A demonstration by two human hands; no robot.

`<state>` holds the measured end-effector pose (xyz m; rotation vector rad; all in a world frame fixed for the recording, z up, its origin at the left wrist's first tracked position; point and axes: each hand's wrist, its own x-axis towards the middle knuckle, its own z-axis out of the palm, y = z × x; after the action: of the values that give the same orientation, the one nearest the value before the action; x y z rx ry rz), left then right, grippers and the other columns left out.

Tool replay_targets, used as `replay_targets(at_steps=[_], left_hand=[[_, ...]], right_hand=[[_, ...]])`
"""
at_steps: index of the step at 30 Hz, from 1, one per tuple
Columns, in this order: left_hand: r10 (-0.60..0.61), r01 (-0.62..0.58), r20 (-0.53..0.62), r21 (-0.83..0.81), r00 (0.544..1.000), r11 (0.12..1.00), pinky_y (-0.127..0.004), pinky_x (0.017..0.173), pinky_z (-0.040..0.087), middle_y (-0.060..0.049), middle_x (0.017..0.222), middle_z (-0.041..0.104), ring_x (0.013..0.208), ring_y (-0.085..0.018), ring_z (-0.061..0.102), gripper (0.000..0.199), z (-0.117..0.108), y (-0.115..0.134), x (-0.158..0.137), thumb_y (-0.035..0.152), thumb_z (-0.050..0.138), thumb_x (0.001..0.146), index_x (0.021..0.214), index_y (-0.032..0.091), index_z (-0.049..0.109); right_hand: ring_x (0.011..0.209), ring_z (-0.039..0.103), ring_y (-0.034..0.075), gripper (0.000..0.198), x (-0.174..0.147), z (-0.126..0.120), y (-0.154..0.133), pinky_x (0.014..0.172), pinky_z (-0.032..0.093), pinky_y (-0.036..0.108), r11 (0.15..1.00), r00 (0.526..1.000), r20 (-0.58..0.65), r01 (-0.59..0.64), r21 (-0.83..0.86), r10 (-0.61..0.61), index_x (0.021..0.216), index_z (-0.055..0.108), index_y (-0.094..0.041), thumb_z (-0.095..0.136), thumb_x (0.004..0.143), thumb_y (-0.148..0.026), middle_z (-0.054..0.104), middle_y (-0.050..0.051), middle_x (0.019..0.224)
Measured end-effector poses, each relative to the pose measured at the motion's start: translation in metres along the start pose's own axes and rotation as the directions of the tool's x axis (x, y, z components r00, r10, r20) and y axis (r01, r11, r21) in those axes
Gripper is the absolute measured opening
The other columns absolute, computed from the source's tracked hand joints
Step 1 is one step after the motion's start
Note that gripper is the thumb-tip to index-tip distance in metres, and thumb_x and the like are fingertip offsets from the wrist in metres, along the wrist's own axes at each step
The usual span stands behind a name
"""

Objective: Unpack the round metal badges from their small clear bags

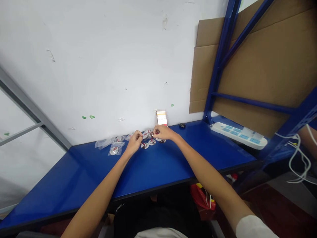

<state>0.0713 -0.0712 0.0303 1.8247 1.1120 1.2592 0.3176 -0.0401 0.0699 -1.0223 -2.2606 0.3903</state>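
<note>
My left hand [135,141] is over the back of the blue table, fingertips pinched together at the left edge of a cluster of small round discs. Whatever is between those fingertips is too small to make out. Close by on the right, my right hand [162,132] is also closed in a pinch, with something small and dark red at its fingertips that I cannot name. Several shiny discs with red marks, such as this front disc [145,145], lie below and between both hands. Left of my left hand sits a clear plastic bag [114,149] with a round silver piece inside.
More clear bags [105,142] lie along the wall. A phone with a lit screen [161,118] leans on the wall behind my right hand. Right of it are a small black object [182,125], a white power strip [239,135] and a blue metal frame [218,66].
</note>
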Motion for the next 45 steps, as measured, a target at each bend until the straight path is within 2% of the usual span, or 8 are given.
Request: replay_targets(at_steps=[5, 8, 13, 17, 28, 34, 38, 45], left_hand=[[0.110, -0.115, 0.033, 0.237, 0.993, 0.965, -0.029, 0.068, 0.042, 0.003, 0.076, 0.057, 0.067, -0.016, 0.055, 0.007, 0.002, 0.006, -0.003, 0.021, 0.050, 0.095, 0.099, 0.023, 0.055], [0.130, -0.130, 0.017, 0.297, 0.991, 0.946, -0.030, 0.072, 0.044, 0.000, 0.083, 0.063, 0.073, -0.018, 0.058, 0.009, 0.003, 0.012, -0.004, 0.022, 0.050, 0.096, 0.101, 0.022, 0.058], [0.112, -0.105, -0.014, 0.252, 0.994, 0.962, -0.033, 0.075, 0.047, -0.002, 0.088, 0.067, 0.079, -0.021, 0.061, 0.015, 0.002, 0.015, -0.003, 0.018, 0.050, 0.092, 0.100, 0.022, 0.062], [0.112, -0.106, -0.017, 0.210, 0.994, 0.972, -0.033, 0.075, 0.048, -0.003, 0.089, 0.069, 0.081, -0.022, 0.062, 0.016, 0.003, 0.014, -0.003, 0.018, 0.054, 0.090, 0.098, 0.022, 0.066], [0.147, -0.150, 0.033, 0.304, 0.989, 0.941, -0.030, 0.072, 0.046, -0.002, 0.091, 0.071, 0.077, -0.020, 0.063, 0.019, 0.005, 0.012, -0.006, 0.019, 0.063, 0.087, 0.104, 0.023, 0.069], [0.122, -0.136, 0.068, 0.259, 0.990, 0.956, -0.030, 0.066, 0.045, 0.000, 0.080, 0.068, 0.069, -0.020, 0.060, 0.019, 0.007, 0.016, -0.007, 0.023, 0.069, 0.084, 0.103, 0.023, 0.071], [0.122, -0.139, 0.076, 0.290, 0.990, 0.947, -0.031, 0.067, 0.045, 0.000, 0.078, 0.067, 0.067, -0.019, 0.059, 0.019, 0.008, 0.018, -0.008, 0.023, 0.069, 0.083, 0.102, 0.023, 0.072], [0.141, -0.163, 0.097, 0.282, 0.985, 0.945, -0.031, 0.069, 0.045, 0.000, 0.080, 0.068, 0.071, -0.020, 0.061, 0.019, 0.007, 0.013, -0.007, 0.021, 0.067, 0.085, 0.103, 0.023, 0.072]], right_hand=[[0.069, 0.062, 0.014, 0.007, -0.006, -0.004, -0.005, 0.062, 0.037, 0.023, 0.997, 0.983, 0.173, -0.058, -0.042, 0.064, 0.083, 0.071, -0.017, 0.072, 0.080, -0.024, 0.073, 0.001, 0.078], [0.065, 0.062, 0.013, 0.007, -0.008, -0.005, -0.007, 0.059, 0.036, 0.023, 0.996, 0.977, 0.207, -0.044, -0.078, 0.059, 0.084, 0.071, -0.017, 0.071, 0.080, -0.023, 0.074, 0.001, 0.076], [0.065, 0.064, 0.014, 0.008, -0.008, -0.006, -0.004, 0.060, 0.038, 0.022, 0.995, 0.972, 0.229, -0.042, -0.087, 0.061, 0.088, 0.073, -0.018, 0.070, 0.081, -0.021, 0.076, 0.002, 0.076], [0.067, 0.064, 0.015, 0.007, -0.007, -0.007, -0.001, 0.058, 0.036, 0.023, 0.993, 0.980, 0.196, -0.011, -0.120, 0.034, 0.087, 0.074, -0.017, 0.073, 0.081, -0.020, 0.076, 0.003, 0.081], [0.070, 0.066, 0.015, 0.007, -0.007, -0.006, 0.002, 0.059, 0.037, 0.023, 0.993, 0.981, 0.194, -0.004, -0.121, 0.027, 0.087, 0.075, -0.018, 0.073, 0.081, -0.021, 0.078, 0.003, 0.082], [0.061, 0.065, 0.014, 0.003, -0.008, -0.007, -0.001, 0.059, 0.038, 0.022, 0.995, 0.971, 0.232, -0.039, -0.094, 0.059, 0.086, 0.075, -0.018, 0.073, 0.085, -0.019, 0.076, 0.001, 0.071], [0.059, 0.065, 0.014, 0.006, -0.009, -0.008, -0.003, 0.059, 0.039, 0.022, 0.996, 0.965, 0.254, -0.044, -0.081, 0.063, 0.085, 0.075, -0.018, 0.070, 0.086, -0.019, 0.075, 0.001, 0.066], [0.066, 0.068, 0.015, 0.008, -0.010, -0.012, -0.010, 0.061, 0.040, 0.023, 0.996, 0.963, 0.262, -0.052, -0.077, 0.071, 0.085, 0.077, -0.017, 0.070, 0.082, -0.015, 0.077, 0.002, 0.073]])
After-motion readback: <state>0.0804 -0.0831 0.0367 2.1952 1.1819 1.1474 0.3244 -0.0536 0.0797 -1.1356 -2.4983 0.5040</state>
